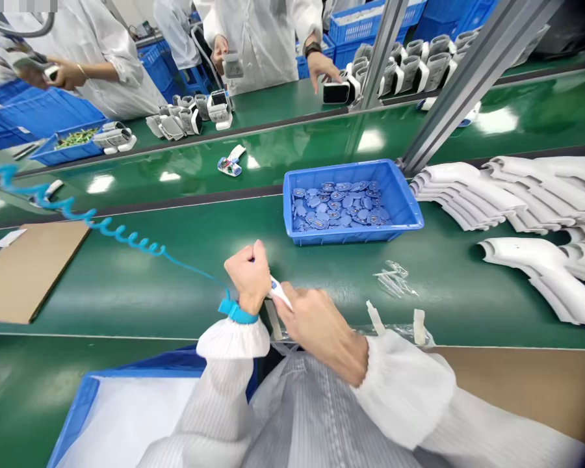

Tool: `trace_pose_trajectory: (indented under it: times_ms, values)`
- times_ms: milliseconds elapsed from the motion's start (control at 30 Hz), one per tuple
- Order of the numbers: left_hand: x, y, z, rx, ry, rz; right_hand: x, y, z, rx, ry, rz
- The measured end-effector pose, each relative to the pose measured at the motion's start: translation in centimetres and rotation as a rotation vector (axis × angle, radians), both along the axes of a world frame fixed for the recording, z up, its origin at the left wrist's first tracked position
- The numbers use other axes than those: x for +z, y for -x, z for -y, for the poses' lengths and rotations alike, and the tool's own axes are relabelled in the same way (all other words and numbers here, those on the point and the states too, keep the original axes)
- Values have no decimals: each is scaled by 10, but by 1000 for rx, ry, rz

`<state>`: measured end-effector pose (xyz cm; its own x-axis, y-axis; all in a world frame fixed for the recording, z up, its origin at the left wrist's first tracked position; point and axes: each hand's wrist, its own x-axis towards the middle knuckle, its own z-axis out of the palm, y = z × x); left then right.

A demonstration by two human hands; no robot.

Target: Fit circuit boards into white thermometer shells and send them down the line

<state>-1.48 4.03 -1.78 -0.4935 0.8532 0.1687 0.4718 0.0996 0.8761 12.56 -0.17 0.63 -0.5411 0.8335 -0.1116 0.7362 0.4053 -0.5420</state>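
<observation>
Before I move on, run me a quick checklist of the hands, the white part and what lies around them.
1. White part held between left hand and right hand: ok.
2. How firm the grip is: cannot tell, the fingers hide it.
3. Wrist strap on the left wrist, coiled cord attached: ok.
4. Blue bin ahead, blue pieces inside: ok.
5. White shells stacked at the right, apart from the hands: ok.
6. Clear film lying loose on the bench: not ok.
</observation>
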Motion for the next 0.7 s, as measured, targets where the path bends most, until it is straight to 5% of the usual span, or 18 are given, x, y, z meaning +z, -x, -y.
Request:
trace_pose_trajectory:
  times_ms: [100, 267, 400, 533, 600, 700]
  values:
    - [11, 6, 6, -120, 8, 27, -7, -10, -1, -11, 3, -217]
    - [23, 20, 32, -499, 25, 205, -10, -31, -8, -50, 263, -471]
    - [35, 44, 45, -676, 130, 13, -9, -36, -12, -59, 344, -458]
    - [58, 112, 24, -511, 354, -69, -9, -55, -8, -238, 201, -440]
    - [73, 153, -9, -307, 348, -7, -9, -70, -5, -300, 184, -467]
    - [95, 190, -78, -179, 215, 1, -8, -88, -2, -358, 215, -483]
